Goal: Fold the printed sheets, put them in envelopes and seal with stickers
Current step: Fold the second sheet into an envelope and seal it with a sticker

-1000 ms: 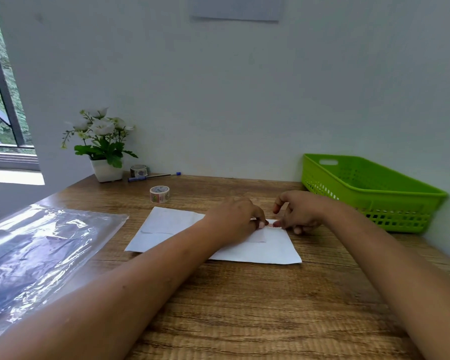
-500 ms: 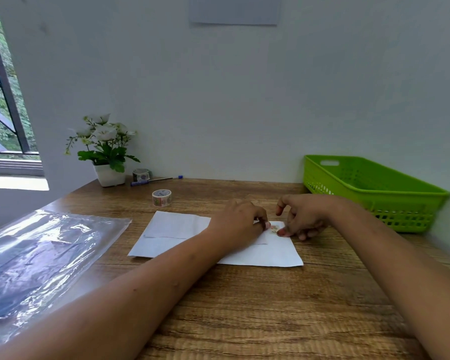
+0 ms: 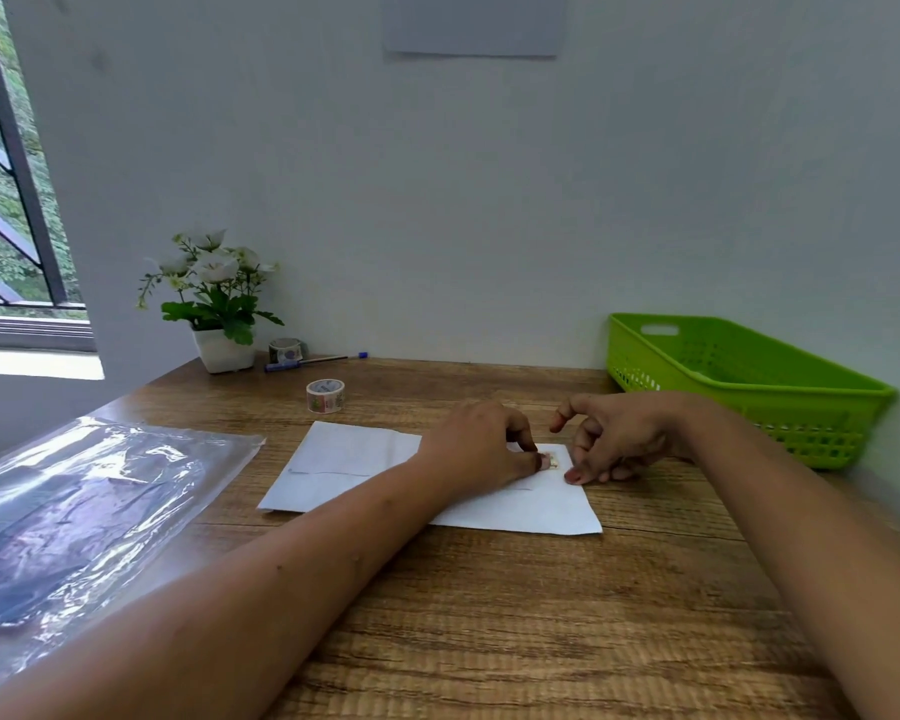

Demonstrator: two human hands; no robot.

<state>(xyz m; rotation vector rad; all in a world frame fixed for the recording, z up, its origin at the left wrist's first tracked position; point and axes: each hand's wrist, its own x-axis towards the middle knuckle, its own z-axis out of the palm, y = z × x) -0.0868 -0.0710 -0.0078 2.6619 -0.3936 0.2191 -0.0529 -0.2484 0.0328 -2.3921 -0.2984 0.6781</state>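
far left of the fingers a clear plastic bag (image 3: 89, 511) lies flat on the tabletop (image 3: 489, 615). something dark shows through it, but i cannot tell what. beyond and left of the fingers, by the wall, stand a flower pot (image 3: 223, 350), a tape roll (image 3: 285, 350) and a pen (image 3: 313, 362). the sticker roll (image 3: 325, 396) stands nearer, within easy reach, likely kept there for the next seal.

the white envelope (image 3: 354, 459) lies flat under both hands, so the tabletop backs it while it is pressed. whether a folded sheet is inside is hidden. the left hand (image 3: 479, 449) rests on it with its fingers (image 3: 528, 443) clenched, thumb and forefinger tips closed on the sticker (image 3: 554, 461), pinning it over the flap edge. judging by this, the sealing step is in hand.

just right of the sticker the right hand (image 3: 619, 439) is released. its fingers are loosely bent and grasp nothing. one tip touches the envelope beside the sticker, probably to stop the paper sliding, and the forefinger is lifted clear.

well right of the fingers a green basket (image 3: 739, 376) stands against the wall, perhaps meant for finished envelopes. only its walls show, so i cannot tell what is in it.
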